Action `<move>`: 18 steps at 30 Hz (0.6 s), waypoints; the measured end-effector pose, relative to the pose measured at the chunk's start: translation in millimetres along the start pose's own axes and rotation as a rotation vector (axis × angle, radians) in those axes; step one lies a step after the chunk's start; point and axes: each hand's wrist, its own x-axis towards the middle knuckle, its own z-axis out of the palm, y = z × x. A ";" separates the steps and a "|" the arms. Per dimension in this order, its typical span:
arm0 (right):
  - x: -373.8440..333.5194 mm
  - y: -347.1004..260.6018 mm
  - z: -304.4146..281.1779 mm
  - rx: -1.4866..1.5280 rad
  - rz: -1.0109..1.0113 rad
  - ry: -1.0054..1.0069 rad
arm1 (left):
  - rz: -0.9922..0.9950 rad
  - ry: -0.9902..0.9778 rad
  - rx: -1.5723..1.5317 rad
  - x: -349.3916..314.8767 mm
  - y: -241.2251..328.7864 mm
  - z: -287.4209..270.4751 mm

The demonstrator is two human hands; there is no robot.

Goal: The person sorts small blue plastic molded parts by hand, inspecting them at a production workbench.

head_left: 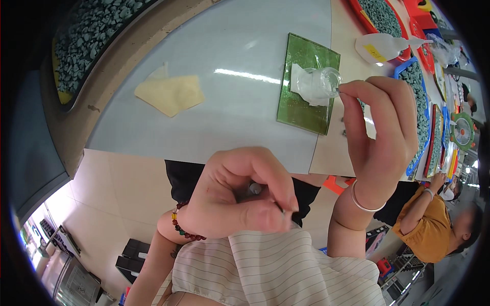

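Cup (pixel 317 84) sits on a green plate (pixel 303 116); the right hand (pixel 394 127) pinches together beside its rim — a bump could tip it. The left hand (pixel 224 199) clamps a thin object (pixel 279 207) — droppable if slack.

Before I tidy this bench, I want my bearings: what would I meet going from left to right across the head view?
Left-hand heap of grey-green stones → pale yellow sheet → green plate → right hand → green-rimmed fan.
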 end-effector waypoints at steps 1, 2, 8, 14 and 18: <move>-1.7 -3.4 1.0 0.082 0.082 0.026 | 0.004 0.007 0.003 0.8 2.0 4.3; -4.5 -5.1 -2.3 0.149 0.170 0.052 | -0.010 0.081 0.025 4.9 5.8 13.2; -37.6 -26.1 -12.0 1.092 0.597 0.143 | 0.026 0.013 0.195 8.3 -2.6 7.5; -53.7 -35.6 -4.7 1.663 0.791 0.136 | 0.227 0.129 0.416 11.6 -12.0 14.4; -57.5 -35.9 -6.8 1.508 0.610 0.082 | 0.142 0.225 0.623 2.5 -7.9 21.1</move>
